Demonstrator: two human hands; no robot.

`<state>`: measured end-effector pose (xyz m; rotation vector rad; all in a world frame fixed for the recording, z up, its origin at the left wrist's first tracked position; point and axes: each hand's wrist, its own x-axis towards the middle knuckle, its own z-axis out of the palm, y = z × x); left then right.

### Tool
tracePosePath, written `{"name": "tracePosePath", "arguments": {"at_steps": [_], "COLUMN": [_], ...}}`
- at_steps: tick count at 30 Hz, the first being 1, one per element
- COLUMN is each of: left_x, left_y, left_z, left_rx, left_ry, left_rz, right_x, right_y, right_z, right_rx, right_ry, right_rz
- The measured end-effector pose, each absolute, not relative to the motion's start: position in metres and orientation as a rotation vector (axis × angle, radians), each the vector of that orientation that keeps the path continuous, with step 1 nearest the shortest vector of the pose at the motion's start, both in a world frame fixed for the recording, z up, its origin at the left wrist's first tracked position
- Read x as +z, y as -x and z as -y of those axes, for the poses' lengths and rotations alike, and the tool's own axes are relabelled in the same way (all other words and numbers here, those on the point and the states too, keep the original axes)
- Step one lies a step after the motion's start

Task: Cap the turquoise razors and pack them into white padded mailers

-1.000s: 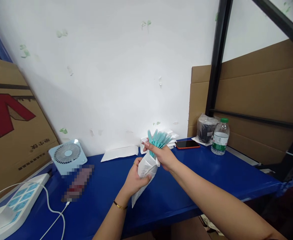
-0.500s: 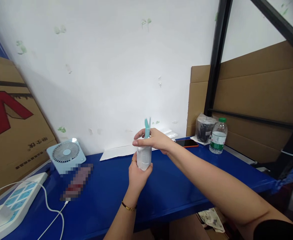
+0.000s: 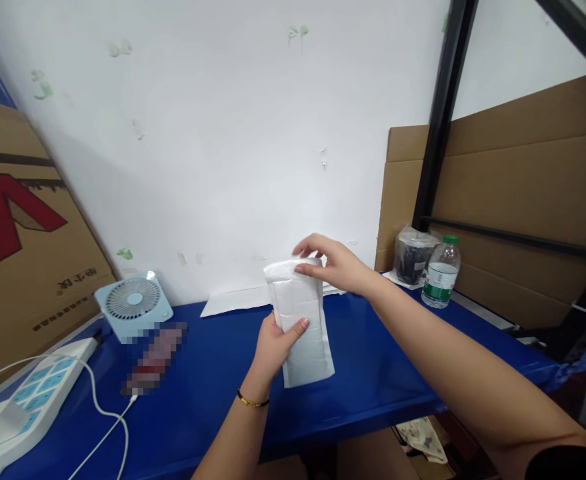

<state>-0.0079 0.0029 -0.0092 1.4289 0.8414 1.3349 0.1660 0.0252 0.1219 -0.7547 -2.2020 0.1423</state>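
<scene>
A white padded envelope (image 3: pixel 303 347) is held upright over the blue table (image 3: pixel 367 373), a little left of its middle. My left hand (image 3: pixel 277 343) grips its left side, thumb across the front and fingers hidden behind. At the top edge, my right hand (image 3: pixel 327 260) has its thumb against the front of the envelope, with the fingers raised and curved behind the opening, apart from the thumb. What lies inside the envelope cannot be seen.
A light blue fan (image 3: pixel 135 303), a pixelated phone-like object (image 3: pixel 157 357) and a white power strip (image 3: pixel 43 400) with cables lie left. White sheets (image 3: pixel 235 300) rest by the wall. At right stand a wrapped black item (image 3: pixel 413 257) and a green-capped bottle (image 3: pixel 441 273).
The envelope, earlier folded or seen small with light blue pieces sticking up, now faces me at full length. The blue pieces are out of sight. My right hand has moved slightly right and its fingers have lifted.
</scene>
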Motion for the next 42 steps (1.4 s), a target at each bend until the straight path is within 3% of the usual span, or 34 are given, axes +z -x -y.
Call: {"name": "tracePosePath", "arguments": {"at_steps": [3,6,10,16,23,28,31,33,37,42], "left_x": [-0.013,-0.017,-0.019,-0.029,-0.044,-0.042,-0.042,-0.044,-0.051,-0.052], "left_y": [0.010,0.020,0.040,0.082,0.099,0.098,0.097,0.097,0.101,0.101], "left_z": [-0.005,-0.008,-0.016,-0.032,-0.042,-0.040,-0.039,-0.040,-0.043,-0.045], "left_rx": [1.326,1.265,1.363,2.113,1.937,1.814,1.750,1.703,1.601,1.519], "left_ry": [-1.516,-1.589,-1.577,-1.080,-0.503,-0.324,-0.243,-0.182,-0.079,-0.069], "left_rz": [-0.946,-1.020,-0.914,-1.221,-1.099,-0.996,-0.948,-0.940,-0.937,-0.890], "right_x": [0.111,0.101,0.104,0.116,0.069,0.031,-0.006,-0.031,-0.052,-0.029], "right_y": [-0.160,-0.151,-0.140,-0.172,-0.212,-0.156,-0.091,-0.050,-0.009,-0.021], "right_z": [-0.009,0.001,-0.023,-0.125,-0.185,-0.189,-0.186,-0.188,-0.198,-0.183], "right_rx": [-0.366,-0.536,-0.325,0.365,0.228,-0.355,-0.248,-0.257,-0.283,-0.273], "right_ry": [0.777,0.816,0.975,1.385,1.861,1.469,0.957,0.929,1.095,1.025], "right_rz": [2.256,2.539,2.594,1.858,1.451,1.832,2.548,2.766,2.776,2.722]}}
